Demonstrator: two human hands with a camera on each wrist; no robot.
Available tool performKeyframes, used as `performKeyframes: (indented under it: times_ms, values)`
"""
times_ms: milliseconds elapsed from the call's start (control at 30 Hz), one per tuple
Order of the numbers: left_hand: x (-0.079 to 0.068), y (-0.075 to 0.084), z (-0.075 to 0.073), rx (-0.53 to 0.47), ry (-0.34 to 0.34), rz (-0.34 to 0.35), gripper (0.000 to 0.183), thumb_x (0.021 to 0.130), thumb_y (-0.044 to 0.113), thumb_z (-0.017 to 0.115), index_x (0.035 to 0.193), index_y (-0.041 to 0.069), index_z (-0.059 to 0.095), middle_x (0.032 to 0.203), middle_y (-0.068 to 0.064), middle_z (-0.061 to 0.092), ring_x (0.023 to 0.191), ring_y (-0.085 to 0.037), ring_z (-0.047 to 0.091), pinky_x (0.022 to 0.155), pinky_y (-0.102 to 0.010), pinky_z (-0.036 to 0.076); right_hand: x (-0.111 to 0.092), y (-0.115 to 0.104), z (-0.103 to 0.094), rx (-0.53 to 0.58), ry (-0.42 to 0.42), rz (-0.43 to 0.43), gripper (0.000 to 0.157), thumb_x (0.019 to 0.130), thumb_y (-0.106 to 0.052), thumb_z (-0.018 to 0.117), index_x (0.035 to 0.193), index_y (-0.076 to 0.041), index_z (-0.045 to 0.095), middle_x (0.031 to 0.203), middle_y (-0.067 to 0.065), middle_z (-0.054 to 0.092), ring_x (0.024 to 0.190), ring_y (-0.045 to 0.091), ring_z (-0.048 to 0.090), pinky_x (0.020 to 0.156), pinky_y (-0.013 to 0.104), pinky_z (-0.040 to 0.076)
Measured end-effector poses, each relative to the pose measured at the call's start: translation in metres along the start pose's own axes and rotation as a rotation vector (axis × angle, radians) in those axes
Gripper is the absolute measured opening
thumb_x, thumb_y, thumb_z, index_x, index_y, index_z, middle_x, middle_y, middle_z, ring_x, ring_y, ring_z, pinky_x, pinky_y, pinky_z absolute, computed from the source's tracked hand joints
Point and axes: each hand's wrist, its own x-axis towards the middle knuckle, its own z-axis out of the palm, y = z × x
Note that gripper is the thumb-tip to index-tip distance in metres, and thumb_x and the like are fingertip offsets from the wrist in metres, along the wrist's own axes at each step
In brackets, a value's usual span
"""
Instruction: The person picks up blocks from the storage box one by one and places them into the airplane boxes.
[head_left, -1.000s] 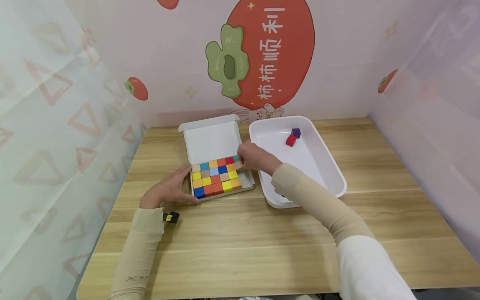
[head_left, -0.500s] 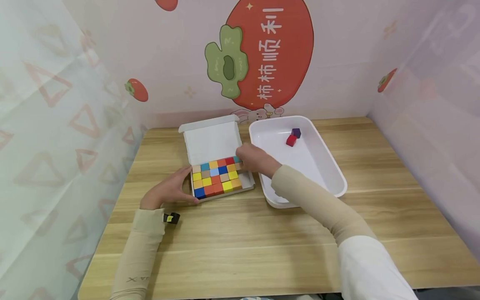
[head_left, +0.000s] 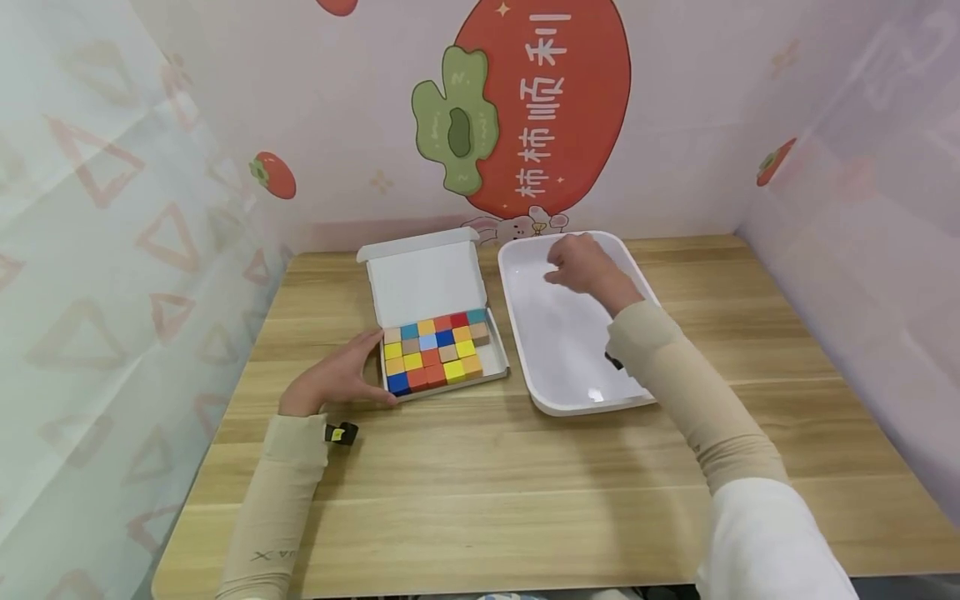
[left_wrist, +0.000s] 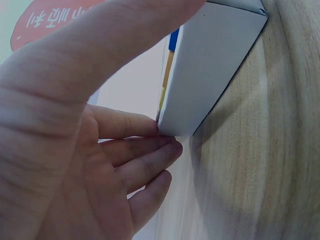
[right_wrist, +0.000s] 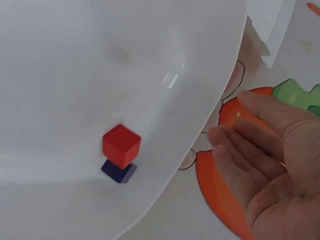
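My left hand (head_left: pixel 337 380) rests at the left end of a white cardboard box (head_left: pixel 491 360). Its thumb lies by the front corner and its fairly straight fingertips (left_wrist: pixel 172 149) touch the back corner in the left wrist view. Rows of coloured wooden cubes (head_left: pixel 430 357) fill most of the box, with a bare strip at its right end. Over the far part of a white tray (head_left: pixel 558 354) hangs my right hand (head_left: pixel 587 268), fingers loosely bent and nothing between them. In the tray, a red cube (right_wrist: pixel 121 145) sits against a dark purple cube (right_wrist: pixel 118 171), both hidden in the head view.
The box's lid (head_left: pixel 427 283) stands open toward the back wall. The tray stands close to the box's right side. A printed sheet (head_left: pixel 337 125) closes off the back, and a wooden table (head_left: pixel 465 492) extends in front. A small black device (head_left: pixel 342 433) sits by my left wrist.
My right hand has left the tan cube at the box's right end and moved right, over the tray's far part. The tan cube stays in the box. The left hand keeps its place.
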Motion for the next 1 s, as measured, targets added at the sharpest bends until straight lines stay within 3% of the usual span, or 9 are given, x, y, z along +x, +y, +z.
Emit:
performKeyframes:
  times_ms: [167,300,400,667,1000]
  values:
    - [0.000,0.000,0.000,-0.003,-0.001,-0.003,0.133,0.074,0.056,0.094,0.167,0.000,0.018,0.172,-0.025,0.025,0.158,-0.047,0.028,0.126,-0.066,0.032,-0.002,0.030,-0.005,0.003,-0.018,0.149,0.035,0.097,-0.014,0.077,0.127,0.004,0.071,0.122,0.024,0.073,0.105,0.038,0.069,0.097,0.049,0.062]
    - [0.000,-0.001,0.000,0.000,-0.001,0.001,0.133,0.074,0.056,0.094,0.167,-0.001,0.018,0.172,-0.025,0.026,0.157,-0.047,0.029,0.125,-0.066,0.033,-0.001,0.051,-0.002,0.045,-0.007,0.219,0.029,0.097,-0.011,0.077,0.121,0.005,0.074,0.116,0.024,0.072,0.103,0.037,0.065,0.094,0.047,0.062]
    - [0.000,-0.002,0.001,-0.013,0.001,0.001,0.132,0.073,0.056,0.094,0.168,0.002,0.019,0.171,-0.023,0.028,0.156,-0.044,0.031,0.125,-0.065,0.033,0.000,0.062,0.002,0.055,0.004,0.233,0.025,0.096,-0.009,0.076,0.116,0.006,0.075,0.114,0.025,0.071,0.101,0.037,0.062,0.091,0.046,0.061]
    - [0.001,-0.003,0.001,-0.015,0.006,0.028,0.128,0.074,0.054,0.095,0.167,0.005,0.022,0.171,-0.022,0.029,0.156,-0.044,0.031,0.125,-0.066,0.033,0.001,0.075,0.012,0.118,-0.004,0.305,0.035,0.096,-0.011,0.077,0.126,0.006,0.070,0.120,0.027,0.069,0.109,0.040,0.060,0.105,0.055,0.056]
    - [0.001,-0.002,0.001,-0.017,0.009,0.026,0.129,0.074,0.053,0.094,0.167,0.004,0.021,0.171,-0.023,0.027,0.156,-0.046,0.031,0.125,-0.067,0.033,0.009,0.084,0.025,0.093,0.038,0.291,0.027,0.096,-0.010,0.077,0.116,0.009,0.074,0.111,0.028,0.071,0.099,0.037,0.060,0.096,0.048,0.056]
